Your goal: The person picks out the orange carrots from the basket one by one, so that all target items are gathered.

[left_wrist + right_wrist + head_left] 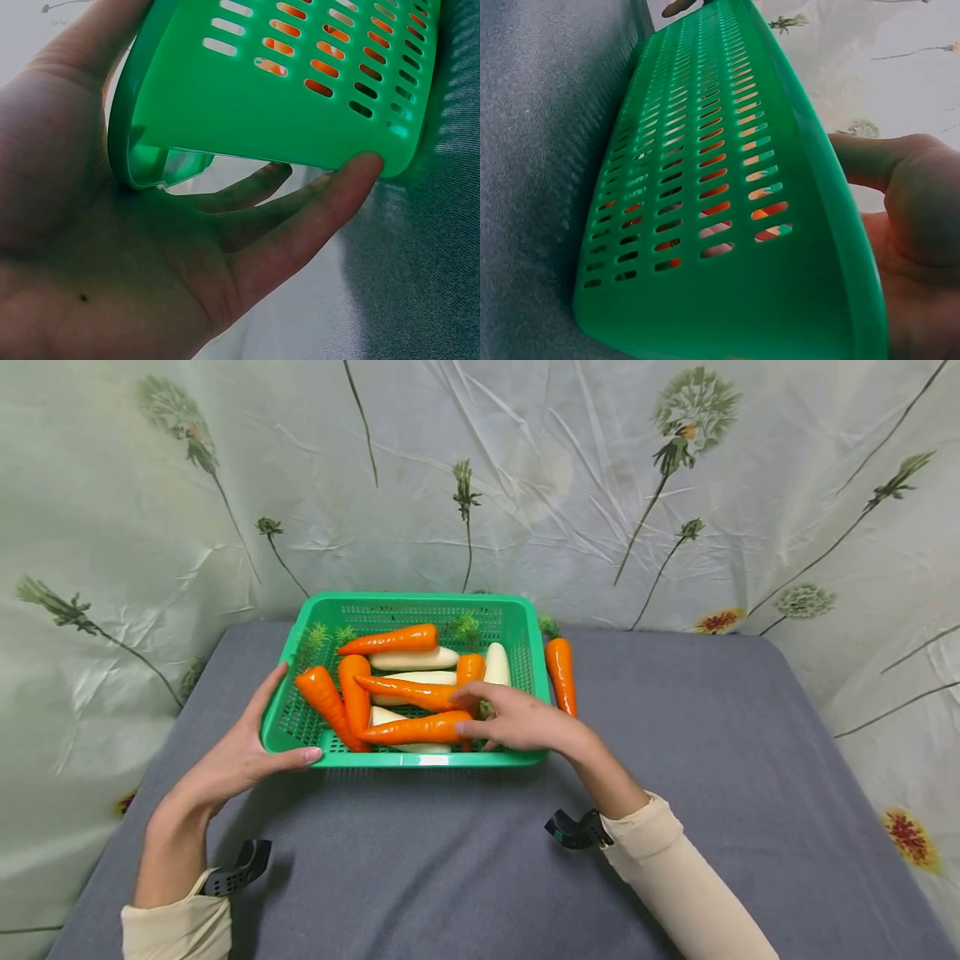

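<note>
A green plastic basket point(420, 760) with slotted sides holds several orange carrots point(396, 640) and several white radishes point(498, 665). My left hand point(243, 752) grips the basket at its left front corner, thumb along the front rim. In the left wrist view, the fingers point(300, 232) reach under the corner and along the outer wall. Inside the basket's right half is my right hand point(517, 718), its thumb by the thick end of the front carrot point(412, 729) and a finger over the end of another carrot point(405, 692). The right wrist view hides its fingertips behind the basket wall.
One more carrot point(561, 677) with a green top lies outside the basket, close to its right side. A grey cloth point(712, 760) covers the table. Behind it hangs a pale curtain point(525, 468) printed with dandelions.
</note>
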A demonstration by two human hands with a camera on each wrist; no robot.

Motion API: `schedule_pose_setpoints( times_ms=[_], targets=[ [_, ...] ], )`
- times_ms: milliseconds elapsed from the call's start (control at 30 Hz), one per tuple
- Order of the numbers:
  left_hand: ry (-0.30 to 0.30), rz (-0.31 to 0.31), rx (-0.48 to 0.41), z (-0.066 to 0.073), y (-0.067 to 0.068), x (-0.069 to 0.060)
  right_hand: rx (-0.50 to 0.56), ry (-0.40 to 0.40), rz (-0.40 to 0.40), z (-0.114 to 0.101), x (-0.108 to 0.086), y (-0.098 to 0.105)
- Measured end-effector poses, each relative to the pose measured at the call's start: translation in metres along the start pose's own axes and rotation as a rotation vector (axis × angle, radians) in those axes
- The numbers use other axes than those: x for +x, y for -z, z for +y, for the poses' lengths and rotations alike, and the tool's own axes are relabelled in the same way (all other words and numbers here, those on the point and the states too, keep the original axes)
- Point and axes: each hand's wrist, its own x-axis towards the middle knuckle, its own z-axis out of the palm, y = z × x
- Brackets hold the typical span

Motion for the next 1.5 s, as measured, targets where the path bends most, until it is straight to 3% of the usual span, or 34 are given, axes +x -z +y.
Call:
schedule_pose_setpoints(
  times_ms=[200, 367, 700, 1000, 1500],
  targets=[
    [-0.016, -0.002, 0.007, -0.001, 0.001, -0.002, -0.066, -0.001, -0.029, -0.001, 0.004, -0.004],
    [-0.021, -0.002, -0.005, -0.001, 0.001, -0.002, 0.010, -0.007, -0.020, 0.001, 0.009, -0.008],
    [-0.022, -0.006, -0.017, -0.002, 0.002, -0.003, 0.116, 0.087, 0.154, 0.003, 0.006, -0.010],
    [-0.012, -0.007, -0.019, -0.001, 0.001, -0.003, 0.106, 0.155, 0.295, 0.004, 0.002, -0.011],
    [-0.013, -0.013, -0.014, -0.002, 0.001, -0.001, 0.216, 0.241, 0.369, 0.006, -0.008, -0.005]
  ],
)
